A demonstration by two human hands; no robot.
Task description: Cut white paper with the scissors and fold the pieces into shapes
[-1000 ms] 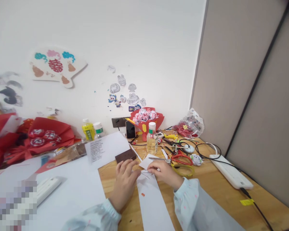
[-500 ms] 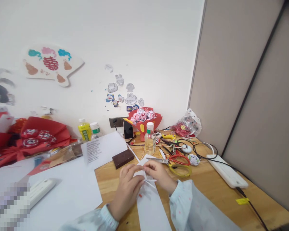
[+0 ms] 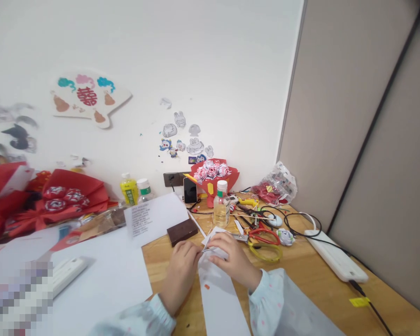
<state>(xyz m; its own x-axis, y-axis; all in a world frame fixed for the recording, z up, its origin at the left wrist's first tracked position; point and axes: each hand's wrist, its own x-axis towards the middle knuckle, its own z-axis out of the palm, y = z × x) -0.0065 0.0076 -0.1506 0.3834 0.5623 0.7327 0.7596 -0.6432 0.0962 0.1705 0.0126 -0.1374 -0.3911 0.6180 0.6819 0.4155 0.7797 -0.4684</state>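
A long white paper strip (image 3: 219, 298) lies on the wooden table (image 3: 311, 284) in front of me. My left hand (image 3: 180, 273) rests on the strip's far left edge, fingers curled and pinching the paper. My right hand (image 3: 233, 259) covers the strip's far end, fingers bent down onto a small folded part of it. Both hands meet at the fold. Just beyond them lie a small white paper piece (image 3: 213, 234) and a dark brown block (image 3: 182, 231).
Red-handled scissors (image 3: 262, 237), a yellow loop, a clear bottle (image 3: 221, 205), cables and a white power strip (image 3: 336, 261) crowd the right. Large white sheets (image 3: 101, 280) lie left. Red paper bouquets (image 3: 56, 200) and bottles stand along the wall.
My right hand has slid forward over the strip's end and pressed flat on the fold. My left hand stays beside it. The camera view shifted slightly.
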